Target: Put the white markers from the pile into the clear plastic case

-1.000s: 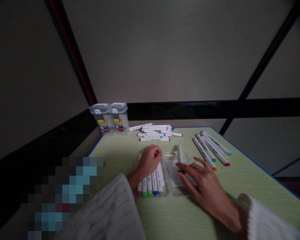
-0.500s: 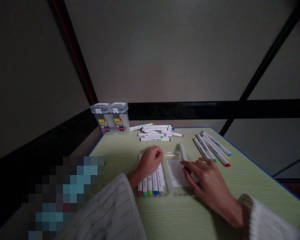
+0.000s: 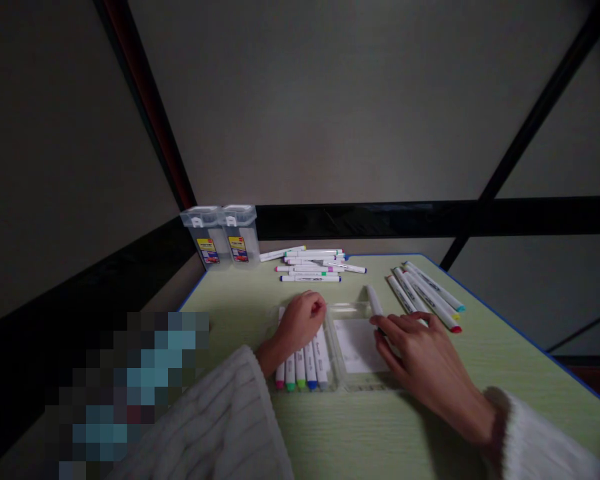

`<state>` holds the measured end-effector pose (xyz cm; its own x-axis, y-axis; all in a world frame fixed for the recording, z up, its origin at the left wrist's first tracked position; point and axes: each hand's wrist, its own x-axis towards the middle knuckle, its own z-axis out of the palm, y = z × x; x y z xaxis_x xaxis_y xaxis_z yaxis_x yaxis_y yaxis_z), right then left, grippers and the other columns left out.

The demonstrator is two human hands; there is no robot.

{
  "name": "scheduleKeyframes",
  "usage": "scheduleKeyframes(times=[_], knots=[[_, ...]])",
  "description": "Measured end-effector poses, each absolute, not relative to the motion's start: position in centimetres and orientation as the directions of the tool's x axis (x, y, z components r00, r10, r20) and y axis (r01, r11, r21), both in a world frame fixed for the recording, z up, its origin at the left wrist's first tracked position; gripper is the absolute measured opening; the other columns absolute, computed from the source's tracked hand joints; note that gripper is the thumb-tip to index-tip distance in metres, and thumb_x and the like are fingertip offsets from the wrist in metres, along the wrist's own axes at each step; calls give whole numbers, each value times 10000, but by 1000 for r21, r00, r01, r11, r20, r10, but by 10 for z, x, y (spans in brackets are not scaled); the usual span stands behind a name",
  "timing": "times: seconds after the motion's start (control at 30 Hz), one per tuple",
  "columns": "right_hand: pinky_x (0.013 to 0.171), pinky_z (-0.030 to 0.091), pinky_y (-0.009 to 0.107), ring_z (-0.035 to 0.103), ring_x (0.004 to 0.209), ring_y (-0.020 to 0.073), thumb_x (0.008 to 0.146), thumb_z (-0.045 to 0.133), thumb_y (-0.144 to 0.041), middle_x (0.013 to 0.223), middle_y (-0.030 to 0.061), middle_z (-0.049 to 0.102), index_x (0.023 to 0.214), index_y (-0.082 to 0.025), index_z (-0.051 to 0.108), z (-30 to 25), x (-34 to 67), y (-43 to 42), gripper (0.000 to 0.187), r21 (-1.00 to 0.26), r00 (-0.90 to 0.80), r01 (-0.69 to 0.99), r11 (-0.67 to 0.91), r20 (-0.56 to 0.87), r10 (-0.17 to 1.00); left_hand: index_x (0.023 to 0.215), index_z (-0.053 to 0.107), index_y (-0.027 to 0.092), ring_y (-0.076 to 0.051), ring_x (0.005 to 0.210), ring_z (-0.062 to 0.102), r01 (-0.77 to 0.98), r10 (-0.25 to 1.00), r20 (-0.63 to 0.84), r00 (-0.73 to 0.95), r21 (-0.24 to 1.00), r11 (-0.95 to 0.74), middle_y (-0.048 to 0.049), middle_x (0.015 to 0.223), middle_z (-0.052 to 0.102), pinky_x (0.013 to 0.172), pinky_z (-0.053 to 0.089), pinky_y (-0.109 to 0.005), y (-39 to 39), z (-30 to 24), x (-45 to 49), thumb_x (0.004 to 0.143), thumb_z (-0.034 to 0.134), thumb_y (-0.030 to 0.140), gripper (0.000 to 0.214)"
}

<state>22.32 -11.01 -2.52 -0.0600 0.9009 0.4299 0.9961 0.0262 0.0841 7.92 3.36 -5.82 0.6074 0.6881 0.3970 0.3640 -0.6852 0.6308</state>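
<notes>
Between finger and thumb, my right hand [image 3: 420, 357] pinches a white marker [image 3: 375, 301] that points away from me, over the right half of an opened clear plastic case [image 3: 336, 373]. A white paper insert [image 3: 357, 343] lies in that half. My left hand [image 3: 303, 323] is curled closed over the case's left half, with no object visible in its fingers. Under it, several white markers [image 3: 300, 367] lie side by side, with pink, green, blue and grey ends towards me. The left hand hides their far parts.
More white markers [image 3: 310, 279] lie in a loose pile at the table's far side. Others [image 3: 430, 297] are fanned out at the right. Two clear lidded boxes [image 3: 237, 243] stand at the back left. A wall [image 3: 330, 133] rises behind the table [image 3: 330, 433].
My right hand has shifted slightly right with the marker, moving away from the paper insert. It now covers the near end of the fanned markers more. My left hand stays put.
</notes>
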Motion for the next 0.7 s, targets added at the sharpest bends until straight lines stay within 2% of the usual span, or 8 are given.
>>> scheduleKeyframes(times=[0.23, 0.7], knots=[[655, 247, 320, 549, 636, 190, 804, 417, -202, 668, 10, 608, 765, -193, 558, -25, 225, -110, 146, 129, -58, 992, 8, 394, 917, 620, 527, 145, -96, 601, 469, 363, 692, 389, 608, 639, -679, 8, 635, 517, 559, 359, -203, 33, -57, 79, 695, 444, 82, 128], [622, 263, 325, 566, 585, 177, 784, 404, -162, 700, 28, 640, 780, -194, 566, -30, 234, -108, 165, 179, -5, 983, -50, 295, 956, 620, 529, 142, -99, 606, 470, 360, 692, 387, 609, 642, -677, 6, 636, 518, 567, 363, -209, 33, -57, 79, 696, 441, 80, 132]])
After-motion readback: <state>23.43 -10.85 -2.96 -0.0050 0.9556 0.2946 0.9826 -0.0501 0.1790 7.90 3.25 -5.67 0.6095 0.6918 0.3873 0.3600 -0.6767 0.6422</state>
